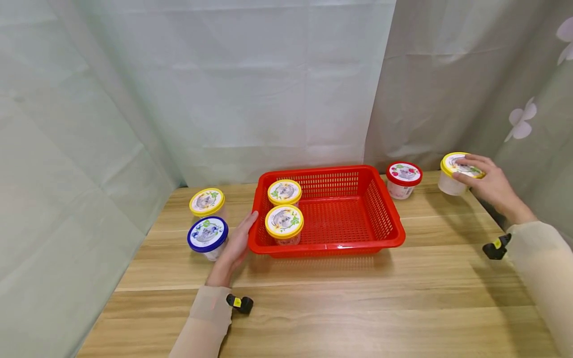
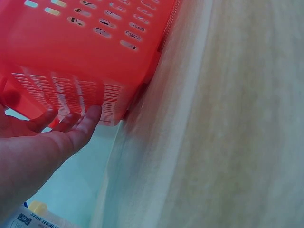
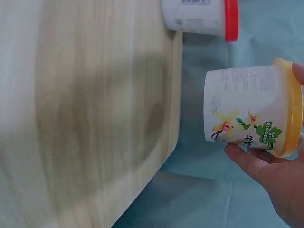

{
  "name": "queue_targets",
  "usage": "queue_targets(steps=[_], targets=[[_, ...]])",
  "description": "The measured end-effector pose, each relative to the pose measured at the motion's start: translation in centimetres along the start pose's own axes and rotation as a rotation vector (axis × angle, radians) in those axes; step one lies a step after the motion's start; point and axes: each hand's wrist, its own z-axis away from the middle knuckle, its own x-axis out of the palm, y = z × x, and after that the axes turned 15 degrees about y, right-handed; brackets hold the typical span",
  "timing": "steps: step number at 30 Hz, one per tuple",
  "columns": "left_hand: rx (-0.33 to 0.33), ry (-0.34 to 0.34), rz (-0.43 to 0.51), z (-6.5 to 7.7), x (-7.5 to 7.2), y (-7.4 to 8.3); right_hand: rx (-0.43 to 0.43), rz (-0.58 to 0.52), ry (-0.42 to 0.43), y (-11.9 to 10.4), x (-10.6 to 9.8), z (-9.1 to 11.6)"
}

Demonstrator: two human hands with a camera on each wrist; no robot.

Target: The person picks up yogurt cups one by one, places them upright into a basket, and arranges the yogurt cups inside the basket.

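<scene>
At the far right my right hand (image 1: 490, 184) grips an ice cream tub with a yellow lid (image 1: 452, 183), fingers and thumb spread about its lid and side. In the right wrist view this tub (image 3: 242, 104) shows a yellow flower print, and its base stands off the tabletop. My left hand (image 1: 237, 243) rests against the left end of the red plastic basket (image 1: 327, 247), its fingers (image 2: 88, 124) nearly straight along the slotted wall. Inside the basket, on its left side, stand two yellow-lidded tubs, a rear one (image 1: 284, 192) and a front one (image 1: 284, 222).
Left of the basket stand a yellow-lidded tub (image 1: 207, 201) and a blue-lidded tub (image 1: 208, 233), the latter close beside my left hand. A red-lidded tub (image 1: 404, 179) is between the basket and my right hand. Pale curtains (image 1: 250, 99) hang behind the wooden table (image 1: 358, 308).
</scene>
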Motion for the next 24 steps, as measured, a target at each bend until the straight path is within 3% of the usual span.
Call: queue_targets(steps=[24], targets=[[0.003, -0.005, 0.008, -0.1, 0.0, 0.0, -0.028, -0.017, 0.010, -3.9, -0.6, -0.6]])
